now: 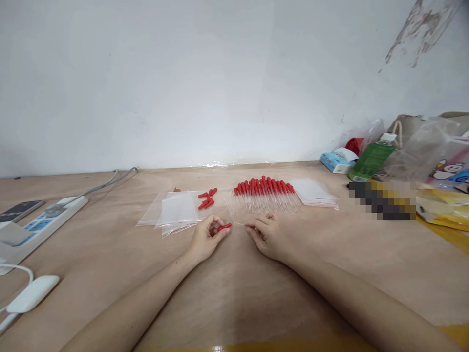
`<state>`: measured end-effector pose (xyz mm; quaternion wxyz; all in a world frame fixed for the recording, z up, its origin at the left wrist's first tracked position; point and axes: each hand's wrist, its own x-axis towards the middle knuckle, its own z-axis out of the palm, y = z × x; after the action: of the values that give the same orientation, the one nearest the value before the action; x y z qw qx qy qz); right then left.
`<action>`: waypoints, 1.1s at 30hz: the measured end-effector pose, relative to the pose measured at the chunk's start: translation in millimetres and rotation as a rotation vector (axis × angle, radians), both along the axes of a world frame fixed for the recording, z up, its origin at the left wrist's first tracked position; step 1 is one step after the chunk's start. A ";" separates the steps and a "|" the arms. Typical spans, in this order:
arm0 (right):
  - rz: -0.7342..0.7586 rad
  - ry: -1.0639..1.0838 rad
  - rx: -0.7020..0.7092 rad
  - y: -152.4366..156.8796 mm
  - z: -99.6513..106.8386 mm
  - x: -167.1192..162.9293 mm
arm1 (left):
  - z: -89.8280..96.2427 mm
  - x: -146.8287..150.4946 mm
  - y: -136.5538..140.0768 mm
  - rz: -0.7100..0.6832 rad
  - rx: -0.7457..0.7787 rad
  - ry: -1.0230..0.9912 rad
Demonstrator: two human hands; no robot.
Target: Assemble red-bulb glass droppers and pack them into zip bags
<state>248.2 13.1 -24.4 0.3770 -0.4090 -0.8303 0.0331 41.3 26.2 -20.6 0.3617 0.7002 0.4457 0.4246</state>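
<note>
My left hand point(207, 236) pinches a red rubber dropper bulb point(224, 227) between thumb and fingers, its narrow end towards the right. Opposite it, my right hand point(266, 233) is closed on a thin clear glass tube point(240, 224), whose tip points left at the bulb. A small gap seems to lie between tube and bulb. Beyond my left hand several loose red bulbs point(207, 200) lie in a small heap. Behind my right hand a row of droppers point(264, 188) with red bulbs and clear tubes lies side by side, bulbs towards the wall.
Clear plastic bags point(179, 210) lie at left, and another stack of bags point(314, 192) at right. Further right are a tissue pack point(337, 161), a green bottle point(372, 159) and yellow packaging point(445, 208). A power strip point(44, 227) and phone point(20, 210) occupy the left side.
</note>
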 end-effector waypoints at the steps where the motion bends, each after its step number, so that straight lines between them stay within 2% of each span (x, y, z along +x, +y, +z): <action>1: 0.008 -0.012 0.004 -0.1 -0.5 -0.5 | -0.3 -0.8 0.2 -0.005 0.019 0.011; 9: 0.054 -0.034 0.005 4.3 -1.6 -5.6 | -6.4 -4.6 3.1 -0.001 0.071 0.030; 14: 0.090 -0.044 -0.011 3.4 -1.0 -5.1 | -1.3 -4.4 2.2 -0.043 0.186 0.222; 18: 0.114 -0.068 -0.012 4.0 0.6 -3.9 | 0.8 -4.6 1.5 -0.064 0.191 0.238; 27: 0.073 -0.193 0.035 5.8 3.4 -0.4 | 10.2 -4.1 -6.4 -0.196 0.239 0.373; 33: 0.026 -0.245 0.082 0.5 3.8 -4.9 | 9.6 -1.9 -7.9 -0.183 0.294 0.457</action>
<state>243.3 13.6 -20.6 0.2888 -0.3835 -0.8760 -0.0464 39.3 18.2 -11.0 0.1834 0.8598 0.3844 0.2816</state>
